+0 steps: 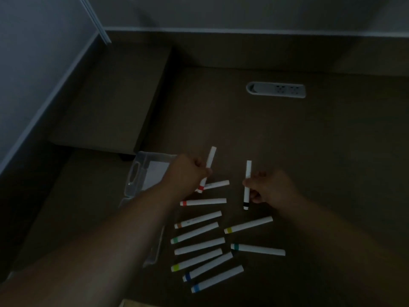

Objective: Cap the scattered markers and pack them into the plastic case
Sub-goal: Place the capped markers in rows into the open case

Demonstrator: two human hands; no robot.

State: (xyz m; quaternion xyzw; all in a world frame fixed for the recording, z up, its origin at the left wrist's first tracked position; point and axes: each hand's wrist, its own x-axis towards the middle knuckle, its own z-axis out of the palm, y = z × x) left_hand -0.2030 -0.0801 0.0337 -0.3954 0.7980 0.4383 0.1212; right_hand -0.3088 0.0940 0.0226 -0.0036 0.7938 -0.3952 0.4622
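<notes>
My left hand (190, 171) grips a white marker with a red band (211, 157), held nearly upright above the desk. A white marker with a black band (247, 185) stands upright in the grip of my right hand (272, 187). Several more white markers with coloured bands lie in rows on the brown desk below my hands, among them an orange-banded marker (203, 202), a yellow-banded marker (249, 224) and a teal-banded marker (257, 249). The clear plastic case (141, 173) lies open to the left, partly hidden under my left forearm.
A grey socket strip (276, 89) is set into the desk at the back right. A raised brown shelf block (110, 100) stands at the back left behind the case. A pale partition wall (33, 63) runs along the left. The scene is dim.
</notes>
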